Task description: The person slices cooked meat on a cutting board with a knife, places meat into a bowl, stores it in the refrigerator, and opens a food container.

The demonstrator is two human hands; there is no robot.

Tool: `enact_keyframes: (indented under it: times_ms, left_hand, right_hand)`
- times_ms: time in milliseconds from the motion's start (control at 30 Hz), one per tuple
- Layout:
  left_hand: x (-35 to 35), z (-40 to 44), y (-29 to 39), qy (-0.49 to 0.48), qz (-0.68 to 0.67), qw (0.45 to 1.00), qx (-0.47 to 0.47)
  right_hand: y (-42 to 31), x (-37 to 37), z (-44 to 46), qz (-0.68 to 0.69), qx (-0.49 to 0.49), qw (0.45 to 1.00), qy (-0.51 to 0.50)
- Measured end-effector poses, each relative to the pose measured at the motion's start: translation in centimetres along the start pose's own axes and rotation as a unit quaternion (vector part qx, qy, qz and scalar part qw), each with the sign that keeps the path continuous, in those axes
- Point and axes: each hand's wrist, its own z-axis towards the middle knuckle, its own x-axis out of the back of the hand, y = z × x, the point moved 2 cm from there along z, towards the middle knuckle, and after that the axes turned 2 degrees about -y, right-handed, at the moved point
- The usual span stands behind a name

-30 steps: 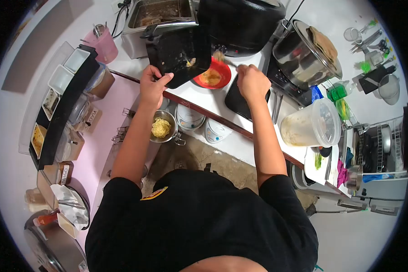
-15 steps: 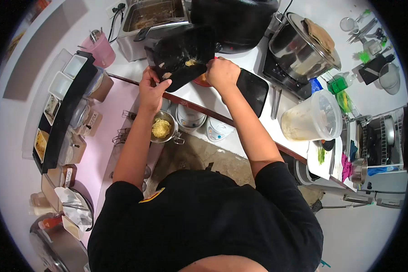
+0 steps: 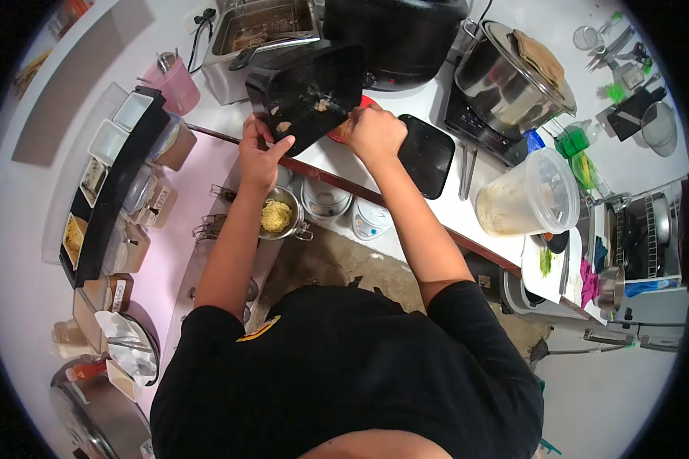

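Pink counter runs down the left of the room; the dark lens rim cuts off whatever lies past it. We log a row of tubs on it, labels only partly readable, and a pink cup at its far end. Next, a metal vat, cropped by the top edge.

Left hand: forearm reaching straight out, thumb laid along the near corner of the black bin, fingers bent and partly hidden behind it. We record a closed hold. Bin is tilted, its inside facing us, with food scraps on it. Noodles sit in a pot just right of the left forearm.

Red bowl shows only in slivers behind the bin and right hand; contents unseen. Right arm angles inward, fist curled at the bin's right edge; what it grips, if anything, we cannot tell.

Further right: a black tray, tongs, stockpot and clear bucket.
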Motion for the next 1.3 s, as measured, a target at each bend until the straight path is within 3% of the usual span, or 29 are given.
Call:
enact_keyframes:
  times_ms: [100,233,300,367,433,533,633,867,967,1133,1233,1300]
  left_hand:
    - [1.6,0.3,-0.5,0.028,0.095,0.994,-0.037]
    - [2.9,0.1,-0.6,0.049,0.075,0.996,-0.018]
    - [3.2,0.0,-0.7,0.047,0.041,0.998,-0.031]
    - [3.2,0.0,-0.8,0.04,0.012,0.999,-0.025]
    - [2.9,0.0,-0.3,0.036,-0.015,0.999,-0.019]
    - [2.5,0.0,-0.2,0.04,-0.107,0.992,0.059]
    - [2.2,0.3,-0.9,0.011,-0.151,0.986,0.062]
    - [2.3,0.4,-2.4,-0.008,-0.172,0.985,0.025]
    - [2.0,0.5,-2.1,0.011,-0.175,0.984,0.041]
    - [3.5,0.6,-2.6,0.028,-0.167,0.985,0.033]
    - [4.5,0.5,-2.7,0.048,-0.15,0.987,0.038]
    - [4.6,0.6,-2.5,0.04,-0.186,0.981,0.046]
  right_hand:
    - [1.2,1.5,-0.4,0.003,-0.044,0.998,0.048]
    - [3.5,1.6,-0.7,0.005,-0.065,0.993,0.094]
    - [4.4,-0.3,-0.7,-0.131,-0.026,0.991,-0.006]
    - [4.4,-0.5,-0.9,-0.119,-0.024,0.993,-0.003]
    - [2.3,1.5,-1.3,-0.077,-0.017,0.994,0.078]
    - [-0.8,2.7,-1.7,-0.001,0.04,0.995,0.09]
    - [-3.8,1.1,-2.0,0.013,0.104,0.994,0.037]
    - [-6.0,-1.2,-2.7,0.003,0.129,0.991,0.035]
    - [-4.7,-1.2,-2.2,0.001,0.112,0.992,0.061]
    - [-0.5,2.0,-0.8,-0.032,-0.001,0.989,0.146]
    - [2.2,1.7,-0.3,-0.085,-0.058,0.992,0.074]
    - [2.2,1.7,-0.4,-0.089,-0.05,0.991,0.084]
